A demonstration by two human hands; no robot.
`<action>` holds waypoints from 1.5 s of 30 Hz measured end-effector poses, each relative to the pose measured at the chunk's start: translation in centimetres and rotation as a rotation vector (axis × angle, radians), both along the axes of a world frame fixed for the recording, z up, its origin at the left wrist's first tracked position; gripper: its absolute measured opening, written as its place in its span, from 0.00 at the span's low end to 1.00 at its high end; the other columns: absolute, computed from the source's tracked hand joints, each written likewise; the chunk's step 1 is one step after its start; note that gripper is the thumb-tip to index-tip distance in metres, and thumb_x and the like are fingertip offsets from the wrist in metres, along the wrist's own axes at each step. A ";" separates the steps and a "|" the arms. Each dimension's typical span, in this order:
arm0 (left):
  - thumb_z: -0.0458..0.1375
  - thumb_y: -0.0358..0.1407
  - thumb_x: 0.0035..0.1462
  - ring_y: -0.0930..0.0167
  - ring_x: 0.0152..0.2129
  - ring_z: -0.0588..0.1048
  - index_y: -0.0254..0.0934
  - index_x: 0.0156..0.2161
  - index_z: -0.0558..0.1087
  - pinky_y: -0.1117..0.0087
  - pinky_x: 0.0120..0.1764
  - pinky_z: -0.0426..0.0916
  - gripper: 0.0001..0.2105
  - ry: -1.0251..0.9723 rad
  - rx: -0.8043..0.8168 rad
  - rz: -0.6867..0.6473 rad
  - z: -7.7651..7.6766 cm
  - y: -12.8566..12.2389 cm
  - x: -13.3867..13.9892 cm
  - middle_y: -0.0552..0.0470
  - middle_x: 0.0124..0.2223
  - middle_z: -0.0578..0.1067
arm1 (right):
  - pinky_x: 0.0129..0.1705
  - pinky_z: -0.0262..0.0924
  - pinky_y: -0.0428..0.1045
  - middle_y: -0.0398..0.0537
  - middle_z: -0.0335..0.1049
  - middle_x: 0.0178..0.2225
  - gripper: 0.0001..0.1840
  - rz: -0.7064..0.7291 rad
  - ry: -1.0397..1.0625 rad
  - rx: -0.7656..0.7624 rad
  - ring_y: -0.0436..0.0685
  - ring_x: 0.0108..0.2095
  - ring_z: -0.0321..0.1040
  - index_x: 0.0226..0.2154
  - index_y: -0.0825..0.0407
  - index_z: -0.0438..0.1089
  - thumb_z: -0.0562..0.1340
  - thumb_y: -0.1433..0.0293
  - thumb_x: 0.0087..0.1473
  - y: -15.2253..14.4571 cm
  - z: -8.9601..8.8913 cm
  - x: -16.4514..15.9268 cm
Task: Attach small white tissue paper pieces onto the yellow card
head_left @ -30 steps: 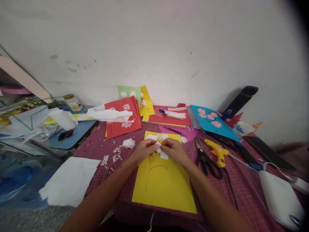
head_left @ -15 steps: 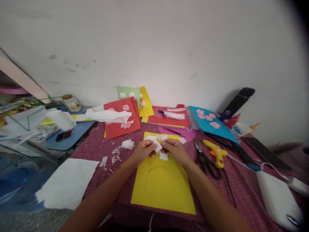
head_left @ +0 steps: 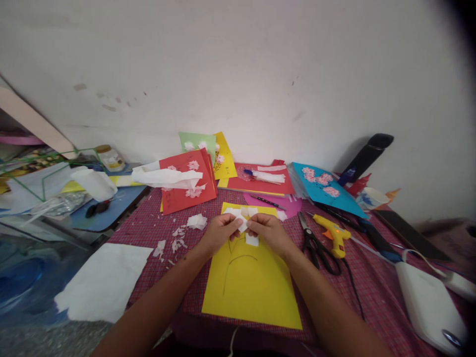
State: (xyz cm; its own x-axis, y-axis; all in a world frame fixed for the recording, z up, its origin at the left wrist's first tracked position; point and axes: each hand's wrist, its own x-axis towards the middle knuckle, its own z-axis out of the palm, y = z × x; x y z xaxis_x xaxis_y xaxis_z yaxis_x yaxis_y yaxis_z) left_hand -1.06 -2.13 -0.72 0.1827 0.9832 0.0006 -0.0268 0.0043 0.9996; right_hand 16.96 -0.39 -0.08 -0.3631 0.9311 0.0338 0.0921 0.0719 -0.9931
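Note:
Between my two hands is a small piece of white tissue paper [head_left: 243, 223]. My left hand [head_left: 220, 233] pinches its left side with thumb and fingers. Its right side is pinched by my right hand [head_left: 268, 232]. Both hands are over the upper part of a yellow sheet [head_left: 256, 292], which has dark drawn lines on it. More small white paper pieces [head_left: 252, 240] lie on the sheet by my fingers and along its top edge. Torn tissue scraps [head_left: 197, 221] are scattered on the cloth to the left.
Black scissors [head_left: 316, 248] and a yellow glue gun [head_left: 334, 233] lie to the right, near a white box [head_left: 427, 302]. Cards with pink paper flowers, red [head_left: 182, 198] and blue [head_left: 349, 201], stand at the back. A large white sheet [head_left: 104, 282] hangs at the left edge.
The white paper piece has shifted and turned slightly between my fingertips. My hands stay in nearly the same place.

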 end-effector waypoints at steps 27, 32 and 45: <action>0.62 0.35 0.49 0.78 0.20 0.68 0.33 0.35 0.73 0.75 0.26 0.63 0.08 -0.150 0.027 0.009 -0.3 0.0 0.1 0.54 0.27 0.73 | 0.24 0.54 0.44 0.42 0.68 0.21 0.09 0.064 0.022 -0.016 0.47 0.21 0.59 0.26 0.54 0.70 0.63 0.65 0.49 -0.2 0.0 0.0; 0.62 0.35 0.49 0.78 0.21 0.68 0.33 0.35 0.73 0.75 0.26 0.63 0.09 -0.143 0.034 -0.027 -0.2 -0.1 0.1 0.53 0.28 0.73 | 0.24 0.52 0.43 0.42 0.67 0.21 0.09 0.064 0.000 0.007 0.47 0.20 0.59 0.25 0.54 0.69 0.62 0.65 0.50 -0.2 -0.1 0.0; 0.62 0.33 0.49 0.78 0.20 0.68 0.32 0.34 0.73 0.76 0.26 0.63 0.07 -0.137 0.018 -0.041 0.2 -0.2 0.2 0.54 0.27 0.73 | 0.24 0.51 0.44 0.42 0.67 0.21 0.10 0.099 0.027 -0.010 0.47 0.21 0.59 0.26 0.54 0.70 0.64 0.63 0.49 -0.1 -0.1 0.1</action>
